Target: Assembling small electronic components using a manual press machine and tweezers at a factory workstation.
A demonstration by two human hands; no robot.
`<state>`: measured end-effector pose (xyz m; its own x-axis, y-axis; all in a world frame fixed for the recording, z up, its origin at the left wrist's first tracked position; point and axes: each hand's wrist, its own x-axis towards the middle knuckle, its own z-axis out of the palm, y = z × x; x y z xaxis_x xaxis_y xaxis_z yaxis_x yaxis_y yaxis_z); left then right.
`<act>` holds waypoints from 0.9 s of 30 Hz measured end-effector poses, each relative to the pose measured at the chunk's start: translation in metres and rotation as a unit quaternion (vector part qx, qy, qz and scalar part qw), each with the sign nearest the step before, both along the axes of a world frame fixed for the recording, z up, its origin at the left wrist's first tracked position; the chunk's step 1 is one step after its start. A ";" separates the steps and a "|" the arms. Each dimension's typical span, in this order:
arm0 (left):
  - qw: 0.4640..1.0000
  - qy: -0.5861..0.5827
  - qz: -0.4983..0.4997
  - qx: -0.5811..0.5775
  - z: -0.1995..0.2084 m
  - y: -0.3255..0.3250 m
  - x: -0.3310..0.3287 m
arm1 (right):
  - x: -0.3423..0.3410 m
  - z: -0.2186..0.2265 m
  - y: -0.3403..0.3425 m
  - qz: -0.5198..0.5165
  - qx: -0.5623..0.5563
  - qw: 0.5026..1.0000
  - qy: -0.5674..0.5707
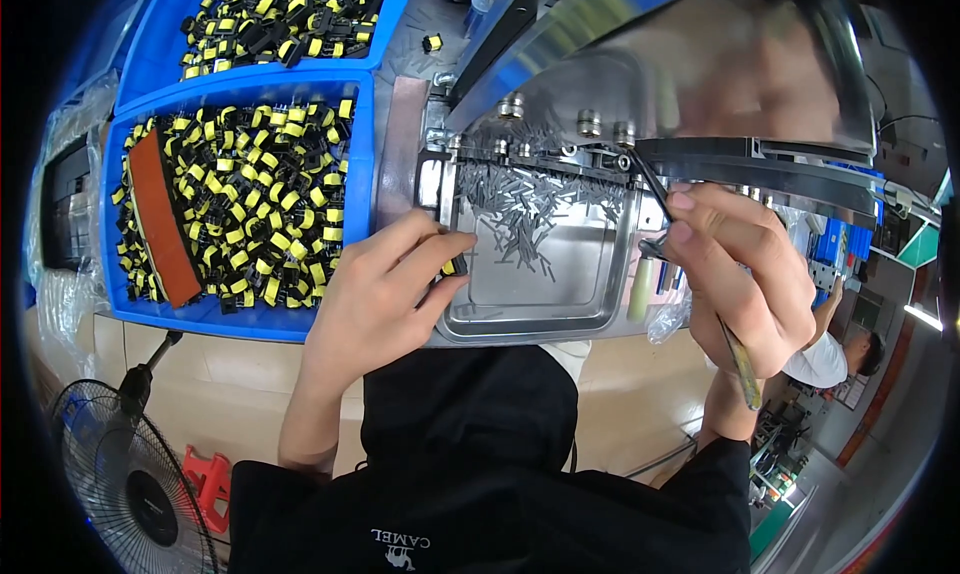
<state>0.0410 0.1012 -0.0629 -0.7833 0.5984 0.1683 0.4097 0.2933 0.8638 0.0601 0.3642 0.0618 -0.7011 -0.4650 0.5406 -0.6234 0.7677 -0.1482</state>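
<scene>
The left hand [385, 294] pinches a small black-and-yellow component [458, 265] between thumb and forefinger, right at the left rim of the shiny steel tray [530, 319]. The other fingers curl loosely under it. The grip looks thin to me; the part sits at the very fingertips, so a slight nudge against the tray's lip could pop it loose into the tray.

Just beyond those fingertips lies a scatter of thin grey metal pins [535, 209], heaped toward the far edge of the tray. If the part drops among them, it may knock pins about or get buried.

The right hand [735, 274] is closed around a slim tool [738, 359], whose handle juts down past the heel of the palm; its dark bent end [650, 189] reaches up under the machine's metal guard [700, 64]. That tip works close to the pins, and a slip could sweep them off the pile or catch on the bolts above.

Left of the pinching fingers, a blue bin [375, 154] is full of like parts, near enough for the wrist to brush it.
</scene>
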 end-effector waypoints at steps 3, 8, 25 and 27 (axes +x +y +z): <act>1.000 0.000 0.001 0.002 0.001 0.001 0.000 | 0.003 0.003 -0.002 -0.007 0.009 0.999 -0.033; 1.000 0.007 -0.001 0.002 -0.001 0.001 -0.001 | 0.004 -0.001 -0.002 -0.010 0.027 0.999 -0.045; 1.000 -0.008 0.003 0.007 -0.001 -0.001 0.001 | -0.008 -0.002 -0.009 0.025 0.064 0.997 0.032; 1.000 -0.001 -0.006 -0.006 -0.001 -0.002 0.001 | -0.006 -0.006 -0.006 0.035 0.073 0.996 0.045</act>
<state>0.0419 0.0991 -0.0641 -0.7767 0.6093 0.1595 0.4118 0.2996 0.8606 0.0537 0.3582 0.0560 -0.6158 -0.5889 0.5235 -0.6815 0.7315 0.0213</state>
